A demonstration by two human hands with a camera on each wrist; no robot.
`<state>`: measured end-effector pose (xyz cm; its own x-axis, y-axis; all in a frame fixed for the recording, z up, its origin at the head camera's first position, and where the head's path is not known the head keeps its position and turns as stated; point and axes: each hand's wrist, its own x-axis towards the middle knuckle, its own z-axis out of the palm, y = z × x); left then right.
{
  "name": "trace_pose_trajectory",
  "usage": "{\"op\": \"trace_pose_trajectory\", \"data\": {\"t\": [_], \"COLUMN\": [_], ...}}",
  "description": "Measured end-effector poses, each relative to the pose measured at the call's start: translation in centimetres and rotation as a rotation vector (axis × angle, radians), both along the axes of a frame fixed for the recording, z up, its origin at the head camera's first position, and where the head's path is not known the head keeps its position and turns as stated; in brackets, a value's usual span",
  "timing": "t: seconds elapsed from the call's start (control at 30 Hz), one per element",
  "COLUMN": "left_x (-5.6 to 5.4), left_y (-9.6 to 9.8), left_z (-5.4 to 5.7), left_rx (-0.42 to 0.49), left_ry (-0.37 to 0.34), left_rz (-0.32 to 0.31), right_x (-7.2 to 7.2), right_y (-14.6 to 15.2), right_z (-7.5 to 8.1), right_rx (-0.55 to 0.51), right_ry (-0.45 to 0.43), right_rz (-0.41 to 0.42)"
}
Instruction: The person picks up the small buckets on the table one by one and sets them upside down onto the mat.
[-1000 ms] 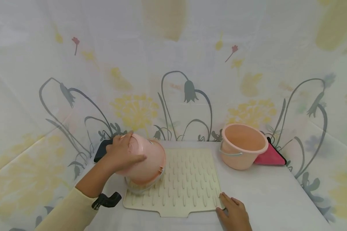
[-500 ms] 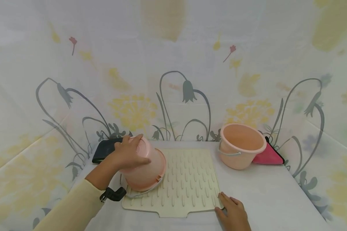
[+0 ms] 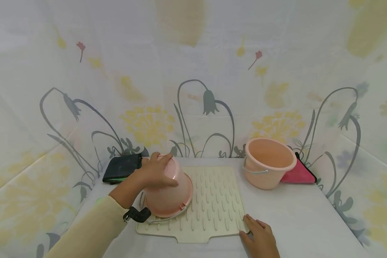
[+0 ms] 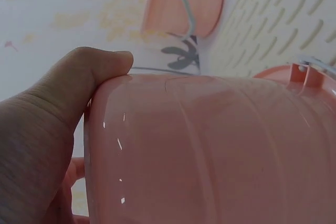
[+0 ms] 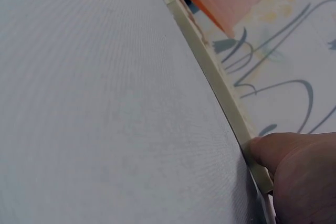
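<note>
In the head view my left hand (image 3: 154, 174) grips the base of a peach plastic bucket (image 3: 167, 199), its thumb on the near side and fingers over the top. This bucket is upside down, its rim over the left part of a cream ridged draining mat (image 3: 213, 200). The left wrist view shows the thumb (image 4: 105, 64) bent round the bucket's base edge. My right hand (image 3: 259, 236) holds the mat's front right corner, with the thumb (image 5: 265, 148) against the mat's edge in the right wrist view. Whether the rim fully touches the mat cannot be told.
A second peach bucket (image 3: 267, 179) stands upright at the back right, its handle hanging down. A pink item with black edging (image 3: 300, 173) lies behind it. At the back left is a dark folded item (image 3: 120, 168). A flower-patterned curtain (image 3: 193, 71) surrounds the white table (image 3: 293, 222).
The left hand has turned the held bucket further rim-down and shifted it right over the mat. More of the dark item shows. The right hand keeps its place at the mat corner.
</note>
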<state>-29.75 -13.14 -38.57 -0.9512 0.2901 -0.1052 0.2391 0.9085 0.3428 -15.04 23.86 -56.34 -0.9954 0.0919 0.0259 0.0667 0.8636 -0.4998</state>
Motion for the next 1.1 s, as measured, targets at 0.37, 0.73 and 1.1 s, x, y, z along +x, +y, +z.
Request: {"op": "trace_pose_trajectory", "data": {"t": [0.37,0.73,1.1], "left_x": [0.3,0.1,0.0], "left_y": [1.3,1.7,2.5], "left_z": [-0.3,-0.4,-0.3], "left_rx": [-0.021,-0.026,-0.049], "left_ry": [-0.017,-0.032,-0.075], "left_rz": [-0.002,0.046,0.079], "right_x": [-0.1,0.2,0.0], "right_y": [0.1,0.3,0.3], "right_z": [0.0,0.2,-0.3], "right_rx": [-0.014,-0.034,-0.038], "right_ry": [-0.029,-0.012,0.005], "right_rz": [-0.005,-0.006,0.005]}}
